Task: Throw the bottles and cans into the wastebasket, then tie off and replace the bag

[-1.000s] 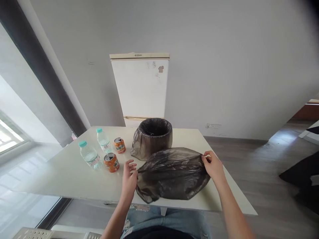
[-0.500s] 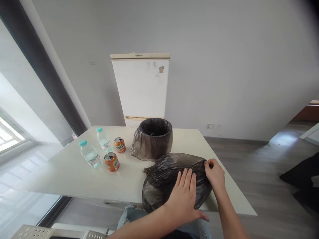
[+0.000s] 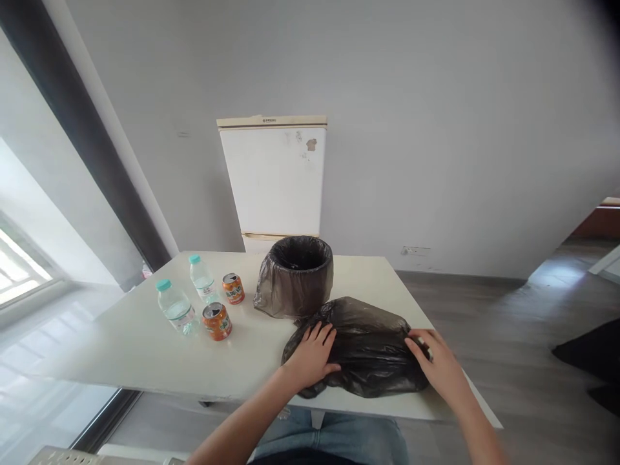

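Note:
A dark, see-through garbage bag (image 3: 371, 349) lies spread and crumpled along the near edge of the white table. Fingers apart, my left hand (image 3: 311, 356) rests on the bag's left part. My right hand (image 3: 438, 363) pinches the bag's right edge between thumb and fingers. Just behind this bag stands a round bin (image 3: 298, 284), lined with a similar dark bag that is folded over its rim and hangs down outside.
On the table (image 3: 130, 336), left of the bin, are two orange drink cans (image 3: 217, 321) with opened tops and two clear plastic bottles (image 3: 177, 307) with teal caps. A white fridge (image 3: 274, 181) stands behind the table against the grey wall.
My left hand has moved left across the bag. My right hand has shifted slightly right and down, and the bag lies flatter and more stretched out toward the right.

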The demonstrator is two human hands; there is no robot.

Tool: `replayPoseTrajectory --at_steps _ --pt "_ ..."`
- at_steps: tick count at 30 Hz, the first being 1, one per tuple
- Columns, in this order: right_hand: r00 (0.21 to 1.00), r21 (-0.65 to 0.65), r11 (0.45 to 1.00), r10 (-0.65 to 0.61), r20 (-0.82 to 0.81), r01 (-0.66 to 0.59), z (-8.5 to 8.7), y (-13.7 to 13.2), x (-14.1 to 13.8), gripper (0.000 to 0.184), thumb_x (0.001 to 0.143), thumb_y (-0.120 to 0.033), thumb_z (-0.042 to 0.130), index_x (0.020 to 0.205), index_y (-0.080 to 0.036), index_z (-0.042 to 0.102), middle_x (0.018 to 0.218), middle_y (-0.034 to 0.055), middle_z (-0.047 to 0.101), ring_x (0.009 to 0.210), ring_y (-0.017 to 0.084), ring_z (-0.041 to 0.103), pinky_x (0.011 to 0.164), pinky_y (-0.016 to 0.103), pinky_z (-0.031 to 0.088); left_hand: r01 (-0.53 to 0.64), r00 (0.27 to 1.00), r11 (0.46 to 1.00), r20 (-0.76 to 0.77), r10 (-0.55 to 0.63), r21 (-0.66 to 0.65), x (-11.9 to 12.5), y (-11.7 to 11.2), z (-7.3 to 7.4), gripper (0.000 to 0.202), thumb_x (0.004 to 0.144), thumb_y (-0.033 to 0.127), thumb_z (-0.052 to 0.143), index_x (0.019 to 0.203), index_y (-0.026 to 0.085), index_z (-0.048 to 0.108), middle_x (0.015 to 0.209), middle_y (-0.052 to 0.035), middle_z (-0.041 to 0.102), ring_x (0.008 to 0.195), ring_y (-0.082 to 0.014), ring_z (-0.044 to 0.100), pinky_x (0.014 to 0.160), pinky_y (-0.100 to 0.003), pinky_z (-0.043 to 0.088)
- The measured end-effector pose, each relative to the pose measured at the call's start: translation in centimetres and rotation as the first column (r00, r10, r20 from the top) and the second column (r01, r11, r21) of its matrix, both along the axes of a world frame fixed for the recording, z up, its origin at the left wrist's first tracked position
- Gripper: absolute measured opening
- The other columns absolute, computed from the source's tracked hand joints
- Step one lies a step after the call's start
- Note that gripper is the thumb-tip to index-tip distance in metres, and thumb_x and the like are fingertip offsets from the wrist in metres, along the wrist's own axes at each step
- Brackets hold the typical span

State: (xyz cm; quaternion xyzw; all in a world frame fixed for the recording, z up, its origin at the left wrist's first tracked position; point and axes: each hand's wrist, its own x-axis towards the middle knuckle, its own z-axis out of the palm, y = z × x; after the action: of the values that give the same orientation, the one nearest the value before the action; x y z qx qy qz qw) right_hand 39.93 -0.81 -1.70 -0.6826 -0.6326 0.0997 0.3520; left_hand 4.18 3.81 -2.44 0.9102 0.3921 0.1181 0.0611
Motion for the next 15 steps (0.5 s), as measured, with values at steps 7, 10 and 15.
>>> replayPoseTrajectory --at_steps 7,10,15 --pt "0.956 -0.056 0.961 0.263 -0.131 -0.272 0.3 -1.1 -2.0 0.031 0.097 -0.049 0.055 0.102 -0.026 0.075 0.113 0.0085 0.074 0.104 0.027 0.071 0.093 0.038 0.055 0.028 0.996 0.999 0.085 -0.026 -0.033 -0.2 -2.3 6.1 0.083 0.093 0.067 0.064 0.155 0.015 0.048 0.16 -0.02 0.048 0.15 -0.0368 0.043 0.125 -0.053 0.034" --pt "0.922 -0.009 0.935 0.348 -0.171 -0.355 0.6 -0.1 -5.2 0.026 0.097 -0.041 0.054 0.096 -0.023 0.074 0.105 0.008 0.075 0.099 0.026 0.071 0.092 0.037 0.055 0.164 0.971 0.986 0.173 -0.166 0.03 2.9 -3.7 7.5 0.103 0.087 0.076 0.064 0.162 0.012 0.034 0.168 -0.0214 0.035 0.159 -0.0351 0.028 0.13 -0.051 0.023" --pt "0.873 0.007 0.913 0.393 -0.29 -0.409 1.3 0.5 -9.9 0.027 0.097 -0.037 0.052 0.108 -0.02 0.07 0.107 0.0113 0.075 0.102 0.028 0.071 0.095 0.041 0.055 0.266 0.958 0.963 0.104 -0.268 0.04 7.9 -2.7 4.6 0.113 0.087 0.066 0.068 0.165 0.003 0.015 0.168 -0.0274 0.03 0.16 -0.037 0.024 0.13 -0.053 0.02"
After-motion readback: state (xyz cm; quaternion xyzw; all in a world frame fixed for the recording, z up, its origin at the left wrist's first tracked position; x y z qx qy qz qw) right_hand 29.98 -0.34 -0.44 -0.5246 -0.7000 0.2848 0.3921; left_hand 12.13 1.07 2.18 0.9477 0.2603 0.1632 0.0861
